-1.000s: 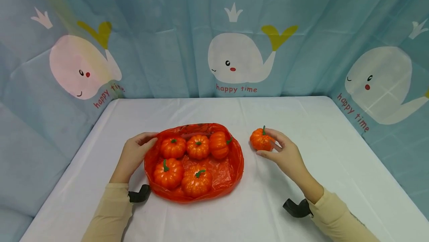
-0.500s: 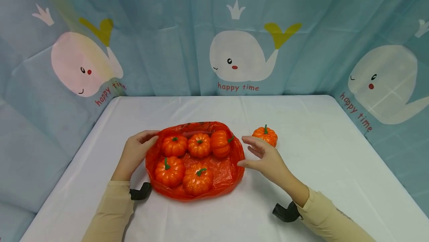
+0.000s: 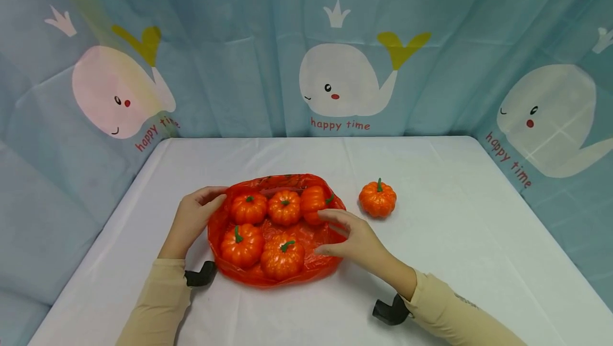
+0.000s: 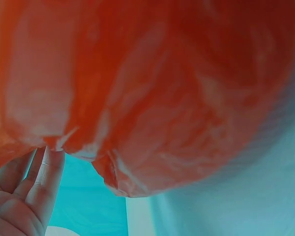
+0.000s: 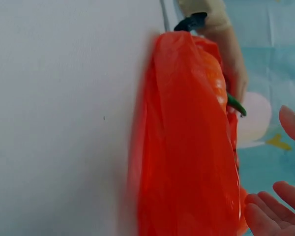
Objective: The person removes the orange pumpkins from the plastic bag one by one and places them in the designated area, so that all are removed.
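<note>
In the head view a red plastic bag (image 3: pixel 306 237), its mouth spread wide, lies on the white table with several small orange pumpkins (image 3: pixel 249 209) in it. My left hand (image 3: pixel 191 218) is at the bag's left rim; the left wrist view shows its straight fingers (image 4: pixel 48 182) against the plastic. Over the bag's right side reaches my right hand (image 3: pixel 354 237), thumb and fingers apart, nothing between them. It overlaps the right rim and part of the back right pumpkin (image 3: pixel 312 201). Another pumpkin (image 3: pixel 378 199) with a green stem stands outside, right of the bag.
A white cloth covers the table (image 3: pixel 460 239). Behind it and at both sides hangs a blue curtain (image 3: pixel 239 80) printed with white whales. A black curved piece (image 3: pixel 201 274) sits at the left wrist, with a similar one (image 3: pixel 390 311) at the right.
My right hand has come away from the pumpkin on the right and moved left over the bag. That pumpkin stays on the table. My left hand keeps its place at the rim.
</note>
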Tool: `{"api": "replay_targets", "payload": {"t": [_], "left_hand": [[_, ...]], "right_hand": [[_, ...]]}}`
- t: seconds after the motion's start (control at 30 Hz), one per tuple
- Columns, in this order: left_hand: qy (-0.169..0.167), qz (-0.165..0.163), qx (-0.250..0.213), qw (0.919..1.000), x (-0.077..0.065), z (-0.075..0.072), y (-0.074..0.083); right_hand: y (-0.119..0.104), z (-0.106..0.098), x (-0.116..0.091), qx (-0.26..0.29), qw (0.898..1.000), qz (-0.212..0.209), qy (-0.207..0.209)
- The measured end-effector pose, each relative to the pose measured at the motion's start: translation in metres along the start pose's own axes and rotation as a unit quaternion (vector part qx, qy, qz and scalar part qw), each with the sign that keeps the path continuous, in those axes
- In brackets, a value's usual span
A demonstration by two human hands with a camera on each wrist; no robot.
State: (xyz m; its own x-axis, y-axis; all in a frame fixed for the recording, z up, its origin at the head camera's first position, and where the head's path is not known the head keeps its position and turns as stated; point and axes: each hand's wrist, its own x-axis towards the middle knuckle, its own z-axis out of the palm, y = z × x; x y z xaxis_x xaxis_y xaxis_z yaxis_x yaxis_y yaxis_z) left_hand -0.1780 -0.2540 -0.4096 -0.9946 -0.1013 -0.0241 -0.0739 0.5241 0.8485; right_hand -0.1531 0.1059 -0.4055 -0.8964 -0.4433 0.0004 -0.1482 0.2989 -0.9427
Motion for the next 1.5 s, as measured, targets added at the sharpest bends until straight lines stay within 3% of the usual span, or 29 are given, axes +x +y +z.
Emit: {"api": "replay_targets", "payload": {"t": [0.33, 1.5], "left_hand": [[0.0, 0.0, 0.006, 1.0, 0.0, 0.0, 0.0], [-0.002, -0.004, 0.014, 0.9999, 0.0, 0.0, 0.0]], "right_hand": [[-0.004, 0.015, 0.004, 0.005, 0.999, -0.004, -0.035], [-0.006, 0.045, 0.016, -0.089, 0.992, 0.022, -0.092]]}}
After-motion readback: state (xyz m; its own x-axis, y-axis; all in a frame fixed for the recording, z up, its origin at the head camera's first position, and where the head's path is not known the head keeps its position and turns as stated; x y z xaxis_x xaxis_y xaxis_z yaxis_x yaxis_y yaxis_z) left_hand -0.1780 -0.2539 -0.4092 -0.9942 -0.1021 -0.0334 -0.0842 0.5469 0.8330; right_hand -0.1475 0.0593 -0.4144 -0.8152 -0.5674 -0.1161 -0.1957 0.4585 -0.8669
